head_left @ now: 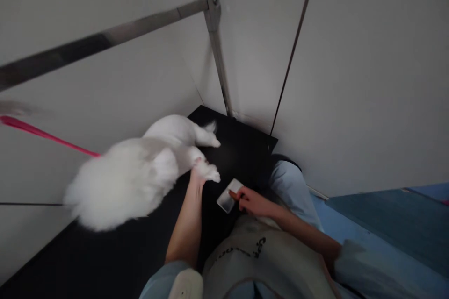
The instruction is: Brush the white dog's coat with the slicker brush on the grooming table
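A small white fluffy dog [140,173] stands on a black grooming table [242,149], its rear toward the camera. My left hand [199,173] is closed round one of the dog's hind legs just above the paw. My right hand [250,201] hovers near the table's front edge and is shut on a pale rectangular brush [228,196], held just right of the gripped paw. The dog's head is out of sight at the left.
A metal grooming arm [217,46] rises from the table's far corner and runs left overhead. A pink leash [45,135] stretches left from the dog. Grey walls close in behind the table. Blue flooring [386,215] lies at right.
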Motion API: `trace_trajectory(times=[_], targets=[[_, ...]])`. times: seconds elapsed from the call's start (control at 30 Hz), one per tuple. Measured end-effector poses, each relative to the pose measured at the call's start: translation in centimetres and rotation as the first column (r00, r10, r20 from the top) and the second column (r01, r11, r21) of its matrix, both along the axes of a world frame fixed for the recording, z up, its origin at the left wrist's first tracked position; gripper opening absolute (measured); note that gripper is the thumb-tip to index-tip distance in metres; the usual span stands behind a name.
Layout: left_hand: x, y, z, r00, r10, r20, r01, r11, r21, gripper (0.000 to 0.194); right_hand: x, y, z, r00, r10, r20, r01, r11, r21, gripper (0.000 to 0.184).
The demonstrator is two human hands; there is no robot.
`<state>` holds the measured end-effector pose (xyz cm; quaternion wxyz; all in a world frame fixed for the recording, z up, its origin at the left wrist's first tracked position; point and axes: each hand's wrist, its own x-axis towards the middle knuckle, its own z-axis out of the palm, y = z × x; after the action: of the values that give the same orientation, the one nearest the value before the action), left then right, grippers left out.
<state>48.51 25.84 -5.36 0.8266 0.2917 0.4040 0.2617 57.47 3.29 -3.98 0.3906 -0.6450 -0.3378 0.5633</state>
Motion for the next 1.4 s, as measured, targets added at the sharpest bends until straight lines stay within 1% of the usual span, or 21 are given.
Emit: trace_trajectory(times=[0.07, 0.13, 0.2, 0.3, 0.37, 0.47, 0.53, 0.57, 0.63, 0.7, 0.8, 0.83, 0.9, 0.97, 1.03, 1.1, 1.17, 1.23, 1.3, 1.33, 1.4], targets=[[-1.5, 0.3, -0.4, 0.999, 0.044, -0.011, -0.044, 0.998, -0.036, 0.037, -0.3, 1.8, 1.5, 0.998, -0.050, -0.025, 0.054, 0.978, 0.199, 0.003], [-3.6, 0.1, -0.5, 0.997, 0.076, -0.011, -0.077, 0.996, -0.053, 0.042, -1.3, 4.0, 2.2, 0.996, -0.060, -0.061, 0.075, 0.957, 0.281, 0.006], [-5.7, -0.4, -0.4, 0.996, 0.085, 0.018, -0.083, 0.994, -0.064, 0.038, -2.6, 5.2, 2.3, 0.995, 0.005, -0.100, 0.016, 0.979, 0.205, 0.010], [-8.1, -1.8, -0.7, 0.996, 0.041, 0.074, -0.034, 0.996, -0.081, 0.025, -4.0, 4.4, 2.1, 0.961, 0.241, -0.139, -0.239, 0.971, 0.029, 0.013], [-8.8, -3.0, -1.2, 0.992, -0.024, 0.121, 0.034, 0.996, -0.085, 0.023, -4.4, 3.4, 2.3, 0.932, 0.343, -0.118, -0.337, 0.939, 0.064, 0.014], [-9.2, -5.1, -1.7, 0.971, -0.102, 0.217, 0.120, 0.990, -0.071, 0.036, -4.7, 2.5, 2.8, 0.970, 0.242, 0.007, -0.238, 0.949, 0.207, 0.020], [-9.1, -6.1, -1.6, 0.959, -0.114, 0.259, 0.136, 0.988, -0.069, 0.045, -4.7, 1.7, 2.8, 0.975, 0.200, 0.099, -0.216, 0.958, 0.187, 0.026], [-9.1, -6.5, -1.6, 0.959, -0.114, 0.260, 0.138, 0.988, -0.075, 0.046, -4.6, 1.1, 2.8, 0.960, 0.237, 0.148, -0.258, 0.956, 0.142, 0.029], [-9.0, -7.0, -1.4, 0.978, -0.093, 0.188, 0.115, 0.987, -0.110, 0.039, -4.4, -0.4, 2.8, 0.896, 0.375, 0.236, -0.399, 0.915, 0.062, 0.032], [-8.8, -7.3, -1.3, 0.995, -0.077, 0.063, 0.086, 0.985, -0.149, 0.035, -4.3, -1.6, 3.0, 0.837, 0.451, 0.310, -0.499, 0.862, 0.092, 0.033], [-8.5, -7.8, -0.9, 0.992, -0.124, -0.033, 0.115, 0.974, -0.196, 0.042, -4.3, -2.1, 3.3, 0.851, 0.338, 0.401, -0.447, 0.867, 0.220, 0.035], [-8.4, -8.0, -0.7, 0.989, -0.141, -0.036, 0.131, 0.970, -0.204, 0.043, -4.2, -2.1, 3.3, 0.856, 0.294, 0.425, -0.413, 0.883, 0.223, 0.036], [-8.4, -8.0, 0.0, 0.988, -0.147, -0.049, 0.134, 0.969, -0.209, 0.041, -4.1, -2.3, 3.3, 0.838, 0.315, 0.446, -0.413, 0.900, 0.140, 0.037], [-8.4, -7.8, 1.0, 0.992, -0.110, -0.063, 0.097, 0.979, -0.181, 0.037, -4.0, -2.6, 3.5, 0.799, 0.423, 0.427, -0.488, 0.872, 0.049, 0.036], [-8.4, -7.6, 1.9, 0.995, -0.047, -0.083, 0.035, 0.990, -0.138, 0.035, -4.0, -2.8, 4.0, 0.778, 0.456, 0.432, -0.537, 0.839, 0.081, 0.036], [-8.6, -7.7, 2.4, 0.994, 0.018, -0.110, -0.029, 0.995, -0.095, 0.031, -4.1, -2.5, 4.5, 0.787, 0.375, 0.490, -0.514, 0.838, 0.184, 0.036], [-9.1, -8.2, 2.6, 0.989, 0.066, -0.133, -0.073, 0.996, -0.047, 0.024, -4.3, -2.2, 4.6, 0.778, 0.290, 0.557, -0.468, 0.859, 0.207, 0.037], [-9.6, -8.8, 2.6, 0.986, 0.077, -0.149, -0.083, 0.996, -0.037, 0.019, -4.3, -2.3, 4.3, 0.716, 0.340, 0.609, -0.486, 0.870, 0.086, 0.036], [-10.2, -9.3, 2.5, 0.982, 0.081, -0.172, -0.092, 0.994, -0.056, 0.021, -4.5, -2.9, 4.1, 0.643, 0.459, 0.613, -0.549, 0.834, -0.048, 0.033], [-10.5, -9.5, 2.6, 0.980, 0.085, -0.181, -0.099, 0.993, -0.070, 0.023, -4.6, -3.2, 4.1, 0.618, 0.490, 0.614, -0.578, 0.813, -0.067, 0.031], [-10.9, -9.8, 2.9, 0.976, 0.113, -0.188, -0.128, 0.989, -0.068, 0.026, -5.0, -3.5, 4.4, 0.615, 0.458, 0.642, -0.599, 0.801, 0.003, 0.030]])
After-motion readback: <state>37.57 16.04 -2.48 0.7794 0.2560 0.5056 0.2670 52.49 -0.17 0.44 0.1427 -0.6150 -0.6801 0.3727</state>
